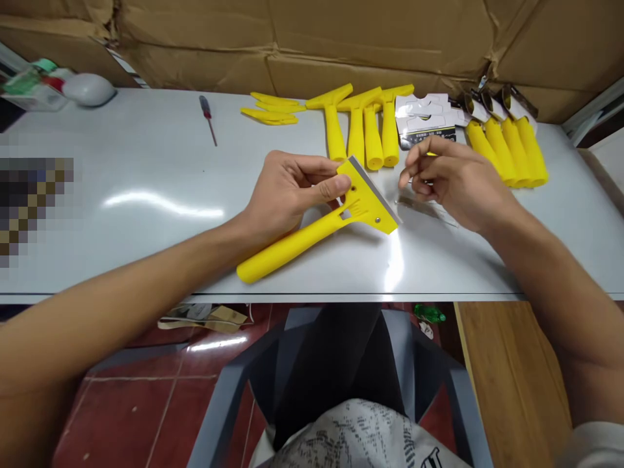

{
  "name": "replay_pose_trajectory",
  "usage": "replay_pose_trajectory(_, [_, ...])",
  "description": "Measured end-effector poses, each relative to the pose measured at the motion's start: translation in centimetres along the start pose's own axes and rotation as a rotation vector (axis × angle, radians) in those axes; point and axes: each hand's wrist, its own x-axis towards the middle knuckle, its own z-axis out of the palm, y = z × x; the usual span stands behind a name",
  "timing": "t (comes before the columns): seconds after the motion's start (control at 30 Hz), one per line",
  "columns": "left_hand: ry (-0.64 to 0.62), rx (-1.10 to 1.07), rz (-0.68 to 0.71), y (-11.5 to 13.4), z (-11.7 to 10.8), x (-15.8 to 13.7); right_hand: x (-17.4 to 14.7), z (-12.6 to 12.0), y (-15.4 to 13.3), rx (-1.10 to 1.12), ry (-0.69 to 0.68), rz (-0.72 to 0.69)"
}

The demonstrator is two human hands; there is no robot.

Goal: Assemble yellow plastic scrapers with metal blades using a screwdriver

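Note:
A yellow scraper (302, 244) with a thin metal blade along its head lies tilted in my left hand (292, 192), above the white tabletop. My left thumb presses on the head, with the fingers behind it. One screw shows near the lower corner of the head, and a dark hole lies close to my thumb. To the right of the blade is my right hand (448, 172), its fingers bent inward; anything small between the fingertips cannot be made out. Below that hand a clear plastic bag (429, 209) rests on the table, partly covered.
Yellow scraper handles (334, 130) and thin yellow pieces (273, 107) lie at the back. Printed cards (423, 114) and several yellow handles with dark heads (507, 149) are at right. A screwdriver (208, 118) lies at left. Cardboard (302, 32) stands behind the table.

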Motion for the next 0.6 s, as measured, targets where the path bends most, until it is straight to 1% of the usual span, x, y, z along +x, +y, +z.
replay_pose_trajectory(0.1, [0.017, 0.018, -0.004, 0.0, 0.0, -0.1, 0.3, -1.2, -0.8, 0.054, 0.006, 0.059])
replay_pose_trajectory(0.23, [0.034, 0.092, -0.054, 0.1, -0.2, -0.2, 0.3, -1.9, -1.0, 0.074, -0.038, 0.125])
replay_pose_trajectory(0.33, [0.028, 0.116, -0.093, 0.0, -0.3, -0.2, 0.4, -2.2, -0.3, 0.055, -0.111, 0.117])
replay_pose_trajectory(0.47, [0.004, 0.05, -0.068, 0.1, 0.0, 0.1, 1.1, -2.6, 0.7, -0.043, -0.243, 0.058])
replay_pose_trajectory(0.53, [-0.008, 0.019, -0.059, 0.1, 0.1, 0.1, 1.3, -2.7, 0.9, -0.081, -0.27, 0.045])
replay_pose_trajectory(0.6, [-0.015, 0.014, -0.06, 0.1, 0.2, 0.2, 1.2, -2.5, 0.9, -0.087, -0.259, 0.048])
